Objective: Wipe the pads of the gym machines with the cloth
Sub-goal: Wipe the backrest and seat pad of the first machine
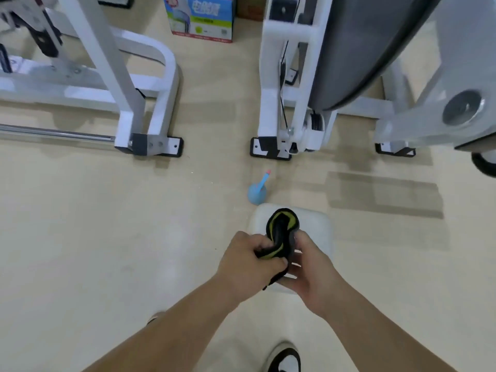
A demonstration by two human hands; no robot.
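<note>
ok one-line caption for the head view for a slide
The left hand and right hand grip a twisted black-and-yellow cloth over a white object, blue bottle and gym machines ahead.

The left forearm (171, 326) and right forearm (375, 326) are bare as far as the frame shows, and so are the left hand (249, 260) and right hand (314, 272). At 6 o'clock is a low sneaker (284, 357), black with white panels. At about 7 o'clock, beside the left forearm, a pale shoe toe (155, 316) shows, too blurred to detail.
</note>
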